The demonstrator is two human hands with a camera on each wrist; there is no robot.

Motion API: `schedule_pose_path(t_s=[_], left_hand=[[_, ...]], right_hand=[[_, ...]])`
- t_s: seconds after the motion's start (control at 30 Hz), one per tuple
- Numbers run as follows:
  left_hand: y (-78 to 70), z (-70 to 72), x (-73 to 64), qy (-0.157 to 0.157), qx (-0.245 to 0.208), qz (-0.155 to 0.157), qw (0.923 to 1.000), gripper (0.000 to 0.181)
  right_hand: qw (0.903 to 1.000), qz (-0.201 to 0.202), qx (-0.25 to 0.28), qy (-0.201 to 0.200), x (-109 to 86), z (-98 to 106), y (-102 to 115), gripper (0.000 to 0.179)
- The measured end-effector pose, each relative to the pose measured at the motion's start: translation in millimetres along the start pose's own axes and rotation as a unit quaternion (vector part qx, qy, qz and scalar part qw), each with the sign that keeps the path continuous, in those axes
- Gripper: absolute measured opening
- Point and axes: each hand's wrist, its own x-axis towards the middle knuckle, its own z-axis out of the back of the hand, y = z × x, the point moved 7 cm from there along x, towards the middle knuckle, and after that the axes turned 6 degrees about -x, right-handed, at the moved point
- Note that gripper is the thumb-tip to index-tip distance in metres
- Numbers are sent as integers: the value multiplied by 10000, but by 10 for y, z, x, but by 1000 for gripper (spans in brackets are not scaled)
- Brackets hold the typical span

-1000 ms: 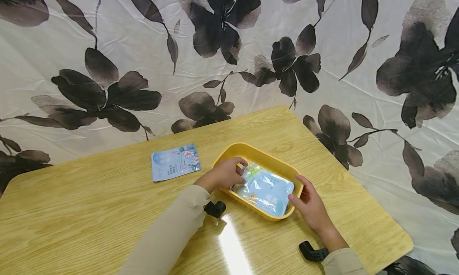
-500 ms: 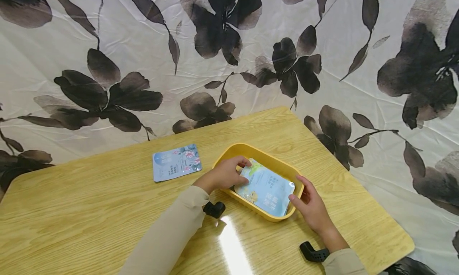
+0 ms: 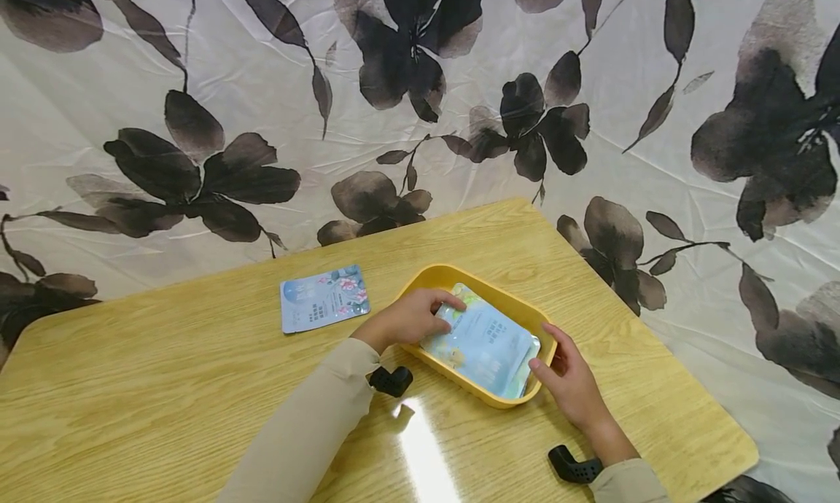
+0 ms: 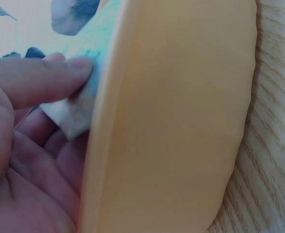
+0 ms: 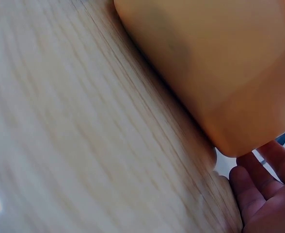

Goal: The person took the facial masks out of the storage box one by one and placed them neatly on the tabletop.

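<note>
A shallow yellow plastic basket (image 3: 505, 403) stands on the table with light-blue foil sachets inside. My left hand (image 3: 415, 318) reaches over its left end and pinches the top sachet (image 3: 492, 342) between thumb and fingers. In the left wrist view, the thumb presses on a corner of that sachet (image 4: 96, 46), beside the basket wall (image 4: 171, 107). Another sachet (image 3: 530, 363) peeks out beneath it at the right end. My right hand (image 3: 572, 383) grips the basket's right end, thumb at the rim and fingers round the outside. The right wrist view shows fingers against the basket's outer corner.
A single blue sachet with pink flowers (image 3: 326, 299) lies flat on the wooden table (image 3: 164, 372), left of the basket. Behind the table hangs a floral cloth (image 3: 262, 87). The table's right edge runs diagonally past the basket.
The top sachet has tilted and shifted up and left in my left hand, baring the one below at the right end. My right hand has kept its place on the basket.
</note>
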Motion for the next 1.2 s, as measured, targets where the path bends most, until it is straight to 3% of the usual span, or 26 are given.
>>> schedule_pose_path(t_s=[0.27,0.73,0.9,1.2], left_hand=[[5,133,-78,-395,-337,51,9986,33],[105,640,-430,-1151,-1269,-212,9850,39],[221,840,-620,-1529,-1430,-226,9776,42],[468,1142,-1109,-2191,-1603,-153,9623,47]], right_hand=[[9999,-50,-91,-61,3,11,1,60],[9996,-257,-82,44,-3,14,-2,61],[9995,-294,-83,67,-1,10,-4,61],[9997,-202,-99,97,3,-11,5,61]])
